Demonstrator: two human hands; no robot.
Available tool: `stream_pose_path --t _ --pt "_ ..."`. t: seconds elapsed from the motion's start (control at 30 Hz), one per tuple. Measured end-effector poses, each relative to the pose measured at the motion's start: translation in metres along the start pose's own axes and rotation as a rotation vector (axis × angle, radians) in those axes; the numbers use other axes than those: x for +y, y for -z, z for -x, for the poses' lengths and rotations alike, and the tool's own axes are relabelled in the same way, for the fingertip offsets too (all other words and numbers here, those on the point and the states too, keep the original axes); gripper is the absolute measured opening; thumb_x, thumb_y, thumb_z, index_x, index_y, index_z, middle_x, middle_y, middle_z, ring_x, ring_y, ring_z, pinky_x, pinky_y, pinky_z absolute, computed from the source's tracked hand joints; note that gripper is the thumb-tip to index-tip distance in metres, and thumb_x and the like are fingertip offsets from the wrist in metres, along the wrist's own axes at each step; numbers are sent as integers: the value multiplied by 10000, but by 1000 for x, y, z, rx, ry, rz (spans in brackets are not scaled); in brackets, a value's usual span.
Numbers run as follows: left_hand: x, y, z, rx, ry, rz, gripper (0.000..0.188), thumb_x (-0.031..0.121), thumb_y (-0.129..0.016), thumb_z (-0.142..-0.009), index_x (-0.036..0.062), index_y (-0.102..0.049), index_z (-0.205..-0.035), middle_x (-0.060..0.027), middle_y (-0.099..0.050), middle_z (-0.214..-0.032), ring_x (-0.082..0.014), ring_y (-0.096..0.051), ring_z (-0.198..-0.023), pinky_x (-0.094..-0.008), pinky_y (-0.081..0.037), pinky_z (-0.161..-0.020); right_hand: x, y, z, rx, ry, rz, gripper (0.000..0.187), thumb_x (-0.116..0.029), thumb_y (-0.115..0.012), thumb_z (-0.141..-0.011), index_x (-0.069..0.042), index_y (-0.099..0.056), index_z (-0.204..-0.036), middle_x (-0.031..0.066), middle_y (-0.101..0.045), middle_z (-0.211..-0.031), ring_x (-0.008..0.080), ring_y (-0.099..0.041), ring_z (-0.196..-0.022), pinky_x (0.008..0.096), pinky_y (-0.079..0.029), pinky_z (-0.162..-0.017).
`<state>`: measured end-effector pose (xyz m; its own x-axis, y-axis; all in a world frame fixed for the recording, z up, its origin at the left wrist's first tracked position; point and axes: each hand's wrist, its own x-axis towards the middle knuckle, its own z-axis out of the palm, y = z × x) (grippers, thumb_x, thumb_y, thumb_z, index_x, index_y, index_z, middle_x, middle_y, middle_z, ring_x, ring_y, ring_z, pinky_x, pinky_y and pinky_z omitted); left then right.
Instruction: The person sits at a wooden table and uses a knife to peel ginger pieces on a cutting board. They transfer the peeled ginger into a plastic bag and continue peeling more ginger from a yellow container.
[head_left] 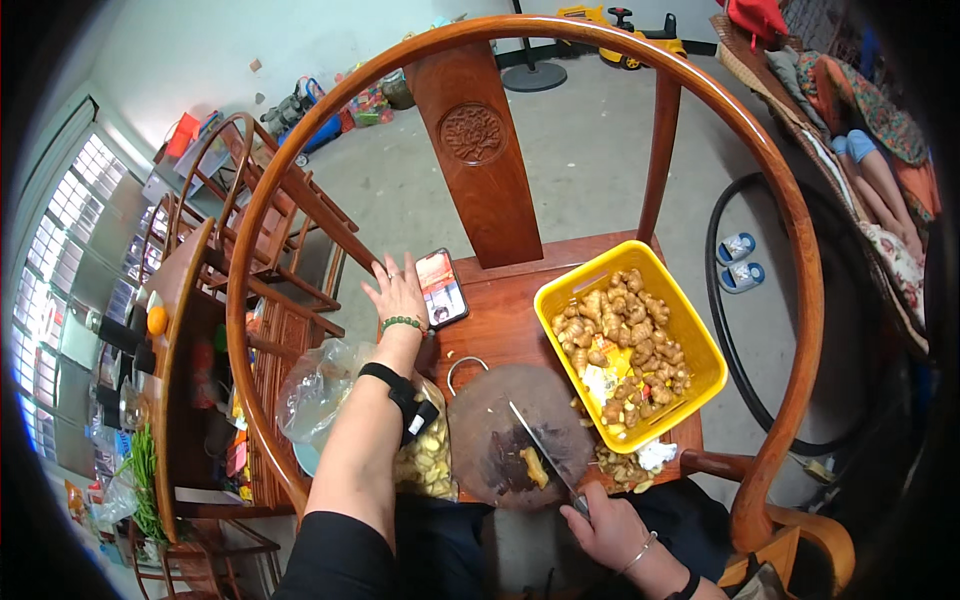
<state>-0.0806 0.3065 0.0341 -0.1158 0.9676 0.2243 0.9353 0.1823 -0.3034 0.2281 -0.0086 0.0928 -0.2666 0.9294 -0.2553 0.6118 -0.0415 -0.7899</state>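
Note:
My left hand (400, 296) is stretched forward with its fingers apart, beside a smartphone (441, 287) with a lit screen. My right hand (607, 527) is closed round the handle of a kitchen knife (540, 447), whose blade points up and left over a round wooden chopping board (488, 400). A piece of ginger (535, 467) lies on the board next to the blade. Behind and to the right, a yellow plastic basket (690, 335) holds many ginger roots (650, 350). Under my left forearm is a clear bag of peeled pieces (432, 455), partly hidden.
Everything stands on the seat of a wooden armchair (480, 258) with a curved back rail. Ginger scraps (622, 468) and a crumpled white tissue (656, 455) lie by the basket. A bunch of green vegetables (147, 485) is at left. Blue slippers (740, 277) and a black hose (712, 300) are right.

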Motion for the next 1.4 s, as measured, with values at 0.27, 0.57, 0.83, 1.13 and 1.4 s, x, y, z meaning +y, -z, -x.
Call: stream_pose_path --t 0.27,0.57,0.83,1.13,1.4 --pt "8 99 88 160 -294 376 455 57 -683 -690 84 -604 -1138 -177 -512 -1197 -365 -453 -1153 -489 -413 -919 3 -1 8 142 19 23 329 -245 -649 -879 5 -503 -1036 242 -618 -702 451 -617 -678 500 -497 -592" --pt "27 111 270 2 -502 896 171 -7 -690 -709 22 -647 -871 -145 -623 -901 -347 -576 -894 -404 -489 -790 18 -16 21 109 19 -12 323 -273 -627 -902 22 -504 -948 259 -623 -752 447 -622 -743 484 -487 -655" --pt "38 87 296 102 -619 1049 275 -11 -690 -725 0 -629 -993 -158 -618 -1019 -346 -597 -980 -401 -501 -864 8 -18 33 25 -43 41 345 -290 -611 -910 30 -480 -920 293 -635 -784 468 -625 -786 513 -495 -692" --pt "39 73 295 121 -706 1014 265 -9 -612 -746 -17 -633 -1010 -176 -605 -1058 -353 -596 -1014 -396 -512 -875 12 -24 33 10 -54 102 351 -276 -599 -912 55 -508 -986 299 -640 -821 466 -627 -811 505 -499 -722" --pt "29 71 299 184 -690 987 261 -24 -614 -710 -18 -649 -969 -167 -622 -1037 -330 -612 -1008 -386 -523 -871 -1 -23 24 -126 -77 76 362 -298 -595 -916 53 -526 -972 307 -634 -851 467 -619 -862 496 -491 -756"
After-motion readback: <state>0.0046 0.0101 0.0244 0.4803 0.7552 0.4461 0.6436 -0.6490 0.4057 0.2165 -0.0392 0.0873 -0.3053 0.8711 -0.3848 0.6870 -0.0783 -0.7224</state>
